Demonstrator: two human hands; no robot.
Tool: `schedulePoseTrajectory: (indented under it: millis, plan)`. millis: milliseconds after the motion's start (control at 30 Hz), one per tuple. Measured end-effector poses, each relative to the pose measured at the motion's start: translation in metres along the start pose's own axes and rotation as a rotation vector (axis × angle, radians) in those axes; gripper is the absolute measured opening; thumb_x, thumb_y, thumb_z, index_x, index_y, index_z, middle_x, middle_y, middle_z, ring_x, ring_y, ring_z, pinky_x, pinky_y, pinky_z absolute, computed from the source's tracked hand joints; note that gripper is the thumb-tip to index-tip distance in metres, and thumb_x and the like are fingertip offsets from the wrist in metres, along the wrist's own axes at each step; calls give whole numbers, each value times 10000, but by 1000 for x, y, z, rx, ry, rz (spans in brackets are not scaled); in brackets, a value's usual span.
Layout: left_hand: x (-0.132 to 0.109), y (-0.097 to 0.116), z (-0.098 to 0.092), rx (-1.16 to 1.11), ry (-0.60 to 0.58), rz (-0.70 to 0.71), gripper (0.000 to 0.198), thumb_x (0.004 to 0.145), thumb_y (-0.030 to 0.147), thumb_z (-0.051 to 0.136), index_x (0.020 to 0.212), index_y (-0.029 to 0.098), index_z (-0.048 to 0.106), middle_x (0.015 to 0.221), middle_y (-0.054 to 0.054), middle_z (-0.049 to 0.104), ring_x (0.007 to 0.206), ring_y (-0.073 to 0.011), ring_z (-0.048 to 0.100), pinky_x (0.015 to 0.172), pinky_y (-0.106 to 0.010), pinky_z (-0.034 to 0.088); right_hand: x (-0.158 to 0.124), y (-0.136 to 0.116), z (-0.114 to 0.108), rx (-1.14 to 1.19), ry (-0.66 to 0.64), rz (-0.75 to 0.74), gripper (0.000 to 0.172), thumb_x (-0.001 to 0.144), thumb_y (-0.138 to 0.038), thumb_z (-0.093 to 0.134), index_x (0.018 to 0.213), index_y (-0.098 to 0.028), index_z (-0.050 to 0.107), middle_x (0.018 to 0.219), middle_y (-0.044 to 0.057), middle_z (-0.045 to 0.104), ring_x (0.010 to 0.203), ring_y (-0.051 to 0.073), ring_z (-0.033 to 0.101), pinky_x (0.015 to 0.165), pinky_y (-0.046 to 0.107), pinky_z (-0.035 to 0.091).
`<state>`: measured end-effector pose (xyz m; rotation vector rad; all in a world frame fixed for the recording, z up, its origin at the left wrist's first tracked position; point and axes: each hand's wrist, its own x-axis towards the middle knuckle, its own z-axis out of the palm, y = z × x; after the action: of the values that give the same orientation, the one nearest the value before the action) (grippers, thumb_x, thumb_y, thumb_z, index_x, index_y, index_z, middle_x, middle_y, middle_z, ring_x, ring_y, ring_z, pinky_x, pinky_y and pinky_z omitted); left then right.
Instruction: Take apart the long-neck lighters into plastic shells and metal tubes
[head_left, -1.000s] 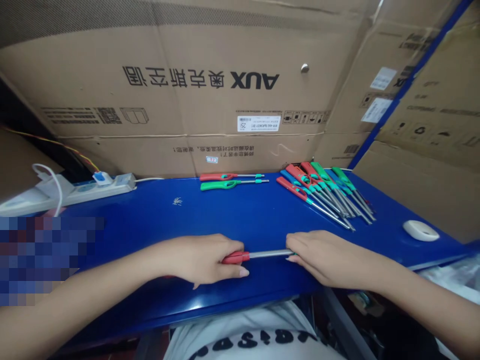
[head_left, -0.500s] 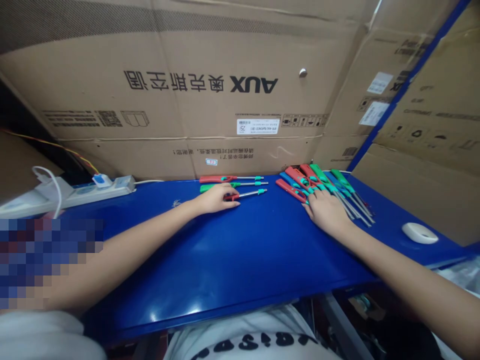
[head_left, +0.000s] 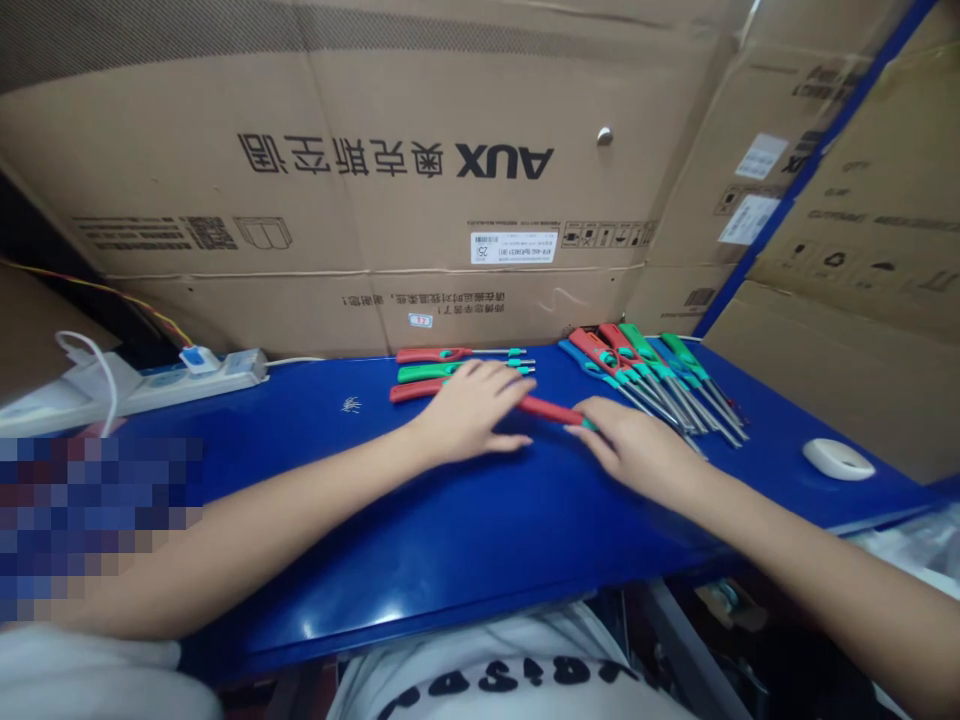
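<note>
My right hand [head_left: 637, 440] is closed around the front part of a red gas lighter [head_left: 551, 410] with green trim, held over the middle of the blue table. My left hand [head_left: 476, 410] has its fingers stretched and its thumb apart, right at the handle end of that lighter; whether it touches cannot be told. Beneath and behind the left hand lie a red lighter [head_left: 411, 391], a green lighter [head_left: 420, 373] and another red lighter [head_left: 427, 355], in a row with metal tubes pointing right. Beyond my right hand, several red, green and blue lighters [head_left: 649, 350] are fanned out.
A tall cardboard panel [head_left: 360, 230] stands along the back of the blue table [head_left: 360, 560], with more cardboard on the right. A white power strip [head_left: 150, 385] with cables lies at the left. A white oval object [head_left: 838, 459] sits near the right edge.
My right hand has drawn a red lighter leftward out of the fanned group. My left hand has let go of the front red lighter in the row and moved right, opening.
</note>
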<state>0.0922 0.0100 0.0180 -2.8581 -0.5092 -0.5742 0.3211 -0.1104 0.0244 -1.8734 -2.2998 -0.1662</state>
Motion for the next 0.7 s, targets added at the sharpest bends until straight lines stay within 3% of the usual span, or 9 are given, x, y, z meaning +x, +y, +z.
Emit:
schedulePoseTrajectory:
  millis: [100,167,267,400,567,700]
  plan:
    - [-2,43,-20,-125,-309,-69,308,961,404,556,1163,185,635,1038,-105,732,910,-282,699,768,-371,512,-10,-32,-10,-37,-132,-249,257,1051,-293,403,1060,-148,614,946,90,704,710,196,652,601,311,360]
    - [-8,60,-33,-259,-514,-123,225,927,379,560,1026,203,660,911,-82,734,760,-255,695,608,-316,465,-16,-44,-16,-36,-185,-414,266,1051,-286,398,1014,-154,626,896,68,695,658,174,614,580,315,320]
    - [-20,70,-49,-482,-713,-178,270,932,412,524,798,209,642,731,-51,693,589,-191,615,499,-273,383,-23,-52,-25,-43,-215,-568,343,1061,-320,367,904,-162,628,794,44,652,583,153,534,551,325,256]
    - [-37,76,-68,-712,-819,-235,235,913,337,547,740,200,625,682,-18,677,497,-125,501,469,-238,364,-35,-62,-36,2,-191,-639,350,1067,-312,366,861,-173,613,748,27,628,568,145,485,549,319,228]
    - [-43,88,-90,-663,-866,-262,246,894,312,542,678,202,581,565,13,537,422,-108,319,405,-251,297,-50,-73,-42,18,-135,-659,305,1057,-294,410,835,-187,590,719,7,602,540,148,428,540,307,210]
    - [-38,90,-98,-670,-909,-232,233,885,298,543,670,211,532,558,26,490,428,-111,335,403,-251,296,-57,-74,-43,-7,-54,-672,297,1054,-250,417,816,-194,586,722,4,596,545,156,429,530,322,196]
